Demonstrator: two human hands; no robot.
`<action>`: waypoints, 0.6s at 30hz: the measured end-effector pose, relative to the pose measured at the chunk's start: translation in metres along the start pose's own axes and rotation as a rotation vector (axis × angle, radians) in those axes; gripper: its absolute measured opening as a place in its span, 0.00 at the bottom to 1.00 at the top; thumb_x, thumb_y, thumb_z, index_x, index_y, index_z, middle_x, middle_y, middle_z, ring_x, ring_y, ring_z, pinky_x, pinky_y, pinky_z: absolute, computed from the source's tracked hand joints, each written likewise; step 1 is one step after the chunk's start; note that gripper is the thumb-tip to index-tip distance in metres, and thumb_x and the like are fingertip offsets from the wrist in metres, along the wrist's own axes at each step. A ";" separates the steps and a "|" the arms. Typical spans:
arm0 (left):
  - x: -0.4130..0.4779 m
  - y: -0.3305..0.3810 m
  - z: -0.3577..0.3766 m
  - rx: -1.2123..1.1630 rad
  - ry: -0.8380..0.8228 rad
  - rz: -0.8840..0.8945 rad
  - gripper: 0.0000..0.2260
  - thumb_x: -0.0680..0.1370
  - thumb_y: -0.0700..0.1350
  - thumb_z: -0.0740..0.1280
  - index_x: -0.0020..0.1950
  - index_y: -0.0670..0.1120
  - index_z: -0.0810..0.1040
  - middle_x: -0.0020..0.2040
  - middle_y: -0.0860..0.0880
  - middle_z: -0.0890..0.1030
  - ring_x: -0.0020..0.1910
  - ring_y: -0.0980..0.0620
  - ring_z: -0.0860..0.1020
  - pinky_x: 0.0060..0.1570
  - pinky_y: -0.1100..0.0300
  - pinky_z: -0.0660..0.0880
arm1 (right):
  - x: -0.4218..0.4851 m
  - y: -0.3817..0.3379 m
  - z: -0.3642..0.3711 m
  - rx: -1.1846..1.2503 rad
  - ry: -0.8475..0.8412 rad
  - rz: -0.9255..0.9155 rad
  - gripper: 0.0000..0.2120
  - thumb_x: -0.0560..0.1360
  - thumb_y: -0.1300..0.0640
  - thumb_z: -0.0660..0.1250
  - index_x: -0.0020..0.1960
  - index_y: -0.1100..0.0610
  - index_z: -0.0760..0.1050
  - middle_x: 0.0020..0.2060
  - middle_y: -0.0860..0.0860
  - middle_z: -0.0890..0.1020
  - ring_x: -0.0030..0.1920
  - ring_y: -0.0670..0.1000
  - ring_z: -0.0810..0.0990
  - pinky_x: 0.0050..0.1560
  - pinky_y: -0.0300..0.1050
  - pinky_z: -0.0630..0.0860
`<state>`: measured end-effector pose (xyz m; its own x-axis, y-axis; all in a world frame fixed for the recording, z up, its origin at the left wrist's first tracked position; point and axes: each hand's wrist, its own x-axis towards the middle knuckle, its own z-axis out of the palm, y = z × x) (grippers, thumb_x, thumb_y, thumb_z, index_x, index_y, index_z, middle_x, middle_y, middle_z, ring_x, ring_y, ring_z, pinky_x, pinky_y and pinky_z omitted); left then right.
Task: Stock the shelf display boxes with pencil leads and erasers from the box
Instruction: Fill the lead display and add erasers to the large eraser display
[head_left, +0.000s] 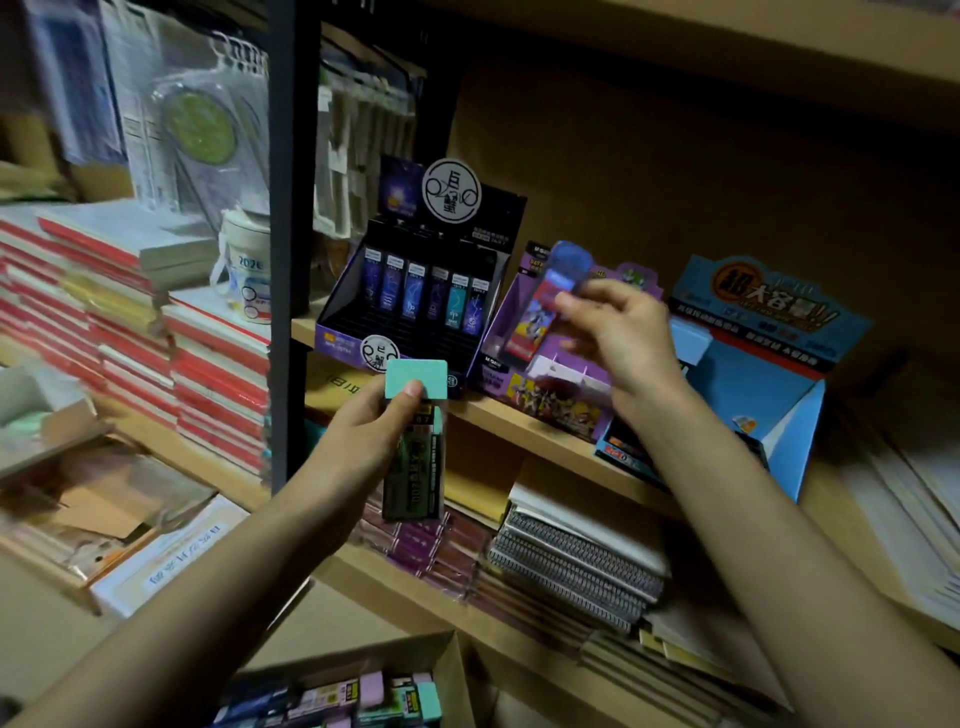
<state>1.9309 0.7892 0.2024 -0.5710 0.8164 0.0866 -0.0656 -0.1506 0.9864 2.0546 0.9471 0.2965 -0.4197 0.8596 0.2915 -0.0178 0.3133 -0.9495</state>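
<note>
wooden shelf (524, 434) carrying the dark display box (415, 332), more boards above and below. left of the dark display box, past a black upright post (283, 260): tall stacks of red-edged notebooks (130, 322). well to the right of the dark display box, on the same board: blue display box (763, 384), open at the front, header card with orange lettering. the dark display box itself upright, with a back row of six purple and blue pencil lead cases (426, 293) standing in its slots. just right of the dark display box: purple display box (550, 410) with cartoon print on its front, a white divider showing inside. well below the dark display box, at the bottom edge of the view: open cardboard box (457, 670) packed with pink, mint and blue packs. below and right of the dark display box, one board down: pile of spiral notebooks (571, 566).

hands apart, each gripping its own pack. left hand (363, 441) in front of and just below the dark display box, thumb pressed on the mint top of a mint-topped pack (415, 457), fingers curled behind its dark label, pack held upright. right hand (628, 338) to the right of the dark display box, over the purple display box, fingertips pinching a blue-topped pack (545, 306), tilted, blurred, printed red and blue. leads or erasers inside either pack: cannot tell.
</note>
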 end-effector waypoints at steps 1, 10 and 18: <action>0.001 0.002 -0.001 -0.002 0.011 0.001 0.09 0.80 0.52 0.58 0.56 0.54 0.76 0.52 0.49 0.80 0.52 0.50 0.77 0.46 0.54 0.73 | 0.012 -0.001 0.000 -0.029 0.065 -0.041 0.05 0.74 0.65 0.67 0.48 0.56 0.75 0.41 0.48 0.81 0.43 0.46 0.81 0.35 0.35 0.78; 0.002 0.007 -0.009 -0.010 0.068 0.029 0.08 0.80 0.52 0.57 0.51 0.56 0.75 0.48 0.51 0.80 0.46 0.54 0.78 0.40 0.58 0.71 | 0.068 0.042 0.025 -0.154 0.175 -0.067 0.06 0.74 0.65 0.67 0.47 0.55 0.76 0.41 0.49 0.80 0.44 0.47 0.80 0.38 0.35 0.79; 0.001 0.009 -0.011 0.022 0.063 0.039 0.09 0.80 0.51 0.58 0.51 0.52 0.77 0.45 0.50 0.81 0.39 0.59 0.79 0.39 0.60 0.72 | 0.076 0.068 0.025 -0.413 0.084 0.052 0.07 0.73 0.62 0.71 0.48 0.64 0.79 0.41 0.56 0.80 0.42 0.53 0.77 0.43 0.50 0.74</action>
<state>1.9212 0.7828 0.2096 -0.6236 0.7730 0.1169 -0.0247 -0.1689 0.9853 1.9988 1.0234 0.2512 -0.3351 0.9029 0.2692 0.3740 0.3898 -0.8415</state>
